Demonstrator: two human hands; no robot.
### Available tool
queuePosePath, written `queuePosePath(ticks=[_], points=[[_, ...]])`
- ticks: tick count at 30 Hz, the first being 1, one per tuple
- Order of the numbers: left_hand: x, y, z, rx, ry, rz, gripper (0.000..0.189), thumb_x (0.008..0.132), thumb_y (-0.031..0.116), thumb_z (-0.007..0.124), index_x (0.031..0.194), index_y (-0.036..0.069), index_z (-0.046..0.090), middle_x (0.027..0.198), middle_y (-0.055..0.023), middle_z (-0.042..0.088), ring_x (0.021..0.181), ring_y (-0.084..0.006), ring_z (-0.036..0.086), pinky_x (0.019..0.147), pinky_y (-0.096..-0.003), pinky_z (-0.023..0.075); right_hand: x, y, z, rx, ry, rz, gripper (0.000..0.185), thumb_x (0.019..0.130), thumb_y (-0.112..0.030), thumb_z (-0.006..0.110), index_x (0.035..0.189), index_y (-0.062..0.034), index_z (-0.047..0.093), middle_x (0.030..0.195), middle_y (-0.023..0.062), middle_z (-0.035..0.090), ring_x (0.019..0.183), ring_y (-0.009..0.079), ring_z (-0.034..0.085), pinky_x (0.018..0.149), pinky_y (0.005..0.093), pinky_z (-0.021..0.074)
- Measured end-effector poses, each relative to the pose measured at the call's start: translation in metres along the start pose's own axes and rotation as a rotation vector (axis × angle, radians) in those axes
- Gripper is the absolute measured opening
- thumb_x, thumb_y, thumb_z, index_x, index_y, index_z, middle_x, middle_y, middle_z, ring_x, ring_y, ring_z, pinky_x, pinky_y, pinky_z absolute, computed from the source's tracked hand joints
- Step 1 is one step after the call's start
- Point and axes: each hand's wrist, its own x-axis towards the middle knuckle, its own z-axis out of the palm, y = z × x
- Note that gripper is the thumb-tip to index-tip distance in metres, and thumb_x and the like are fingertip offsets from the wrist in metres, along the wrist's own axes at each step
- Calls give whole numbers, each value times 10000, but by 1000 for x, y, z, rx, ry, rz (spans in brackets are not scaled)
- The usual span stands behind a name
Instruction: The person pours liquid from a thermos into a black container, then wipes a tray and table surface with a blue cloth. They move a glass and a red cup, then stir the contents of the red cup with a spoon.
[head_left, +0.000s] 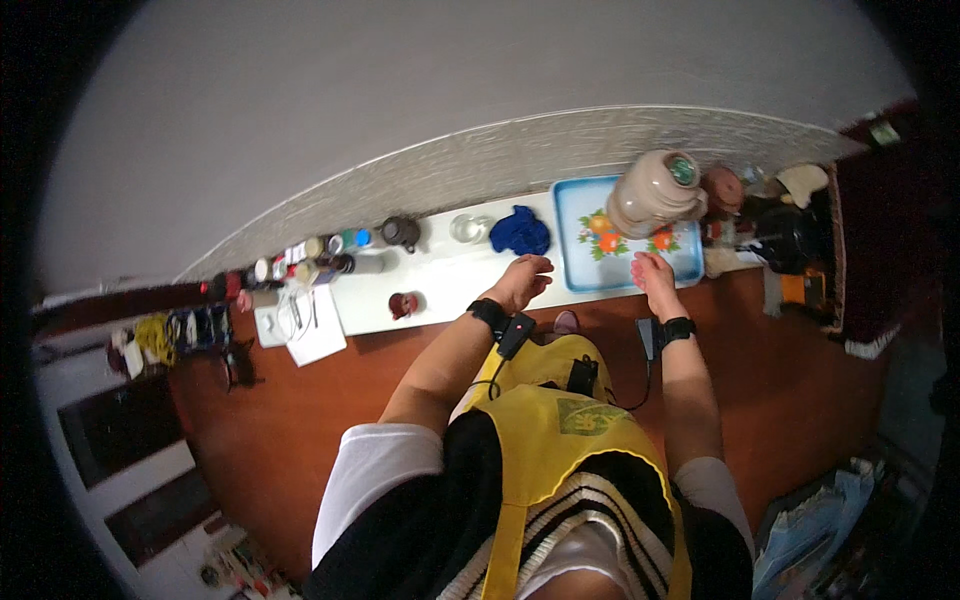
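My left hand (525, 283) hovers over the front of the white tabletop (457, 281), fingers slightly curled and holding nothing. Beyond it lies a crumpled blue cloth (520, 231). At the front edge of a blue-rimmed tray (577, 274) with printed flowers is my right hand (654, 279), its fingers apart and nothing in them. I cannot tell whether it touches the tray. A beige vacuum jug (645, 196) with a green top stands on the tray's back right part, its handle to the right.
Left of the cloth are a clear glass (470, 229), a dark teapot (400, 232) and a small red cup (403, 304). Several jars (315, 247) crowd the table's left end, near white paper (315, 330). A dark pot (784, 238) stands beyond the tray's right side.
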Motion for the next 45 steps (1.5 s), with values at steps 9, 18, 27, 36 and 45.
queuePosePath(ticks=[9, 18, 27, 36, 45], points=[[-40, -22, -136, -249, 332, 35, 109, 966, 135, 570, 1049, 65, 555, 998, -64, 589, 839, -184, 595, 652, -276, 511, 12, 20, 192, -468, -418, -260, 260, 959, -229, 631, 1155, -59, 653, 930, 5, 644, 773, 91, 575, 676, 245, 483], [-129, -25, -344, -560, 422, 137, 142, 978, 205, 543, 997, 65, 553, 936, -45, 565, 855, -177, 580, 692, -316, 513, -54, 59, 512, -839, -739, -721, 535, 830, -221, 755, 1318, -92, 578, 1175, 154, 614, 928, 249, 660, 810, 341, 551], [-185, -8, -477, -689, 492, 166, 131, 963, 155, 557, 899, 42, 574, 774, -21, 584, 776, -144, 613, 682, -264, 538, -60, 111, 705, -1371, -757, -894, 583, 804, -53, 681, 1367, -137, 550, 1304, 180, 518, 1217, 397, 494, 1049, 428, 432], [-180, 5, -510, -676, 432, 126, 167, 978, 156, 553, 1010, -4, 590, 940, -80, 610, 831, -170, 611, 668, -277, 544, -37, 118, 714, -1474, -683, -928, 316, 888, 5, 524, 1196, -59, 561, 1210, 177, 552, 1130, 405, 541, 965, 466, 470], [-173, 17, -488, -582, 458, 159, 152, 960, 167, 579, 993, 20, 597, 965, -58, 618, 863, -171, 616, 713, -266, 529, -38, 105, 670, -633, -761, -276, 613, 846, -79, 751, 1366, -168, 439, 1138, 75, 559, 1000, 178, 587, 840, 341, 519]])
